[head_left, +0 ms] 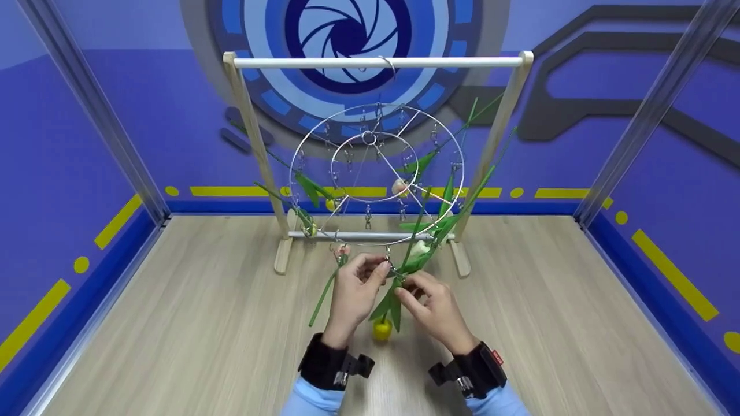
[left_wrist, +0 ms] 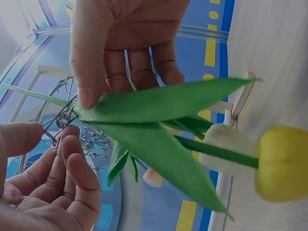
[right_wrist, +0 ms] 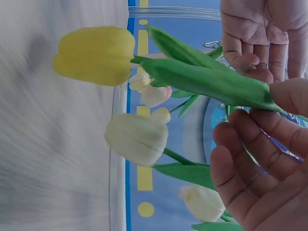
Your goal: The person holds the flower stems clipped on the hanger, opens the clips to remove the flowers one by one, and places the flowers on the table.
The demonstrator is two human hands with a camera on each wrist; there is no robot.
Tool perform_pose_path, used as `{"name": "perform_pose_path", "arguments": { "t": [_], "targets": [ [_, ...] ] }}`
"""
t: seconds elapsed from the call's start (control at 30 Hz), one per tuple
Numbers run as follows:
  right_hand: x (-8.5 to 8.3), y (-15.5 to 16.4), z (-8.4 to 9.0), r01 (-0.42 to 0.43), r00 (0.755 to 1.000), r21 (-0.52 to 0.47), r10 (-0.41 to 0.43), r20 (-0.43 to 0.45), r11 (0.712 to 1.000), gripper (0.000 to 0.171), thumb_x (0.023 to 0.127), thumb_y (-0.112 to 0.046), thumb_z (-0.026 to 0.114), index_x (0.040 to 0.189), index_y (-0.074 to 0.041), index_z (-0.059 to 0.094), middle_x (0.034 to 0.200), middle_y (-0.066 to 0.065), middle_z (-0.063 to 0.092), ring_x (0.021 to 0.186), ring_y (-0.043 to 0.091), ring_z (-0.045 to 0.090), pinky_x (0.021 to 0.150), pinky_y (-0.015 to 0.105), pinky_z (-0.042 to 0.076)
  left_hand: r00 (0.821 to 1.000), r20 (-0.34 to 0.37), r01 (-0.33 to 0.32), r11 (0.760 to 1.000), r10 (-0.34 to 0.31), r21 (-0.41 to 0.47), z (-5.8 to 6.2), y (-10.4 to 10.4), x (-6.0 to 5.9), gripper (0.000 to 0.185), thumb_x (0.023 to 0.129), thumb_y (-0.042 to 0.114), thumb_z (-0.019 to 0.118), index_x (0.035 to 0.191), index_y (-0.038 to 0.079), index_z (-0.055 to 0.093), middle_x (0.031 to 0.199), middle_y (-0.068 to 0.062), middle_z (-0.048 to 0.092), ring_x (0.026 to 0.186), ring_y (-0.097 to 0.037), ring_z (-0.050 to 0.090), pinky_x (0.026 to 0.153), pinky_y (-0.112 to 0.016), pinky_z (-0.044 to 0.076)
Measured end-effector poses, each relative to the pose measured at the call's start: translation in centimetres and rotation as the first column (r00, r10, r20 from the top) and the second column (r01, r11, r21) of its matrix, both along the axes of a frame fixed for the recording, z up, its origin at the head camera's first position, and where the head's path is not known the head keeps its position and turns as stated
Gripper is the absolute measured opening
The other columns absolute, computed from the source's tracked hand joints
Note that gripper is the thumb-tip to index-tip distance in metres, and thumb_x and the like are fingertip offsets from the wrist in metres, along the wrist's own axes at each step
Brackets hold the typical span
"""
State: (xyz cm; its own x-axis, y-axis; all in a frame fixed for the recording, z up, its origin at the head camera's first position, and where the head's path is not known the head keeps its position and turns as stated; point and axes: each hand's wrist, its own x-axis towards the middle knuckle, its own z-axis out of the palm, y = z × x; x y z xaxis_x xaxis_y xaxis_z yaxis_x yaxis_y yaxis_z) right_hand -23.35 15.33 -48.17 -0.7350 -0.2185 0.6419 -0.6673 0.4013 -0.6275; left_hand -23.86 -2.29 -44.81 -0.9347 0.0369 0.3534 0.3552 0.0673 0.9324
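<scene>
Lower centre shows two bare hands, two black wrist straps, one bright yellow tulip; mid-frame, two concentric silver wire rings.

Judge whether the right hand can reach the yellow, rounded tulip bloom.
Probably yes: the right hand pinches the long green leaves above the yellow bloom; only those leaves hang partly between.

Shiny metal clip — yellow tulip seemingly matt.

Blue walls around a wood-grain desk
Yellow dashes and dots run low along them; a shutter-blade emblem marks the back, between metal corner posts.
</scene>
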Motion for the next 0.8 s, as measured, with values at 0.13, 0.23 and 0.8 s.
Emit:
{"name": "perform_pose_path", "arguments": {
  "t": [0.13,0.23,0.8],
  "targets": [
    [0.02,-0.09,-0.11,0.012,1.0,-0.029,-0.012,-0.002,1.0,0.01,0.089,-0.001,0.076,0.091,-0.01,0.072,0.084,-0.002,0.068,0.07,0.011,0.062,0.06,0.026,0.054,1.0,0.025,0.004,1.0,-0.004,0.025,-0.09,0.06,0.03,0.024,0.1,0.015,0.069,0.114,-0.005,0.071,0.101,-0.016,0.074,0.087,-0.029,0.069,0.075,-0.025,0.056],
    [-0.02,-0.05,-0.19,0.014,1.0,-0.021,-0.014,0.014,1.0,0.009,0.09,-0.003,0.077,0.091,-0.01,0.072,0.085,-0.003,0.068,0.07,0.01,0.061,0.06,0.028,0.055,0.999,0.043,0.006,1.0,-0.008,0.031,-0.07,0.11,0.09,0.024,0.101,0.014,0.068,0.116,-0.005,0.07,0.102,-0.017,0.074,0.087,-0.028,0.069,0.075,-0.024,0.056],
    [-0.11,0.27,-0.06,-0.004,1.0,-0.023,0.004,-0.006,1.0,0.013,0.09,0.002,0.074,0.087,-0.011,0.071,0.081,-0.003,0.066,0.066,0.006,0.057,0.054,0.027,0.052,0.999,0.037,0.008,1.0,-0.008,0.018,-0.16,0.56,0.04,0.026,0.099,0.014,0.07,0.117,-0.005,0.07,0.105,-0.015,0.073,0.078,-0.012,0.061,0.071,-0.022,0.049]
  ]
}}
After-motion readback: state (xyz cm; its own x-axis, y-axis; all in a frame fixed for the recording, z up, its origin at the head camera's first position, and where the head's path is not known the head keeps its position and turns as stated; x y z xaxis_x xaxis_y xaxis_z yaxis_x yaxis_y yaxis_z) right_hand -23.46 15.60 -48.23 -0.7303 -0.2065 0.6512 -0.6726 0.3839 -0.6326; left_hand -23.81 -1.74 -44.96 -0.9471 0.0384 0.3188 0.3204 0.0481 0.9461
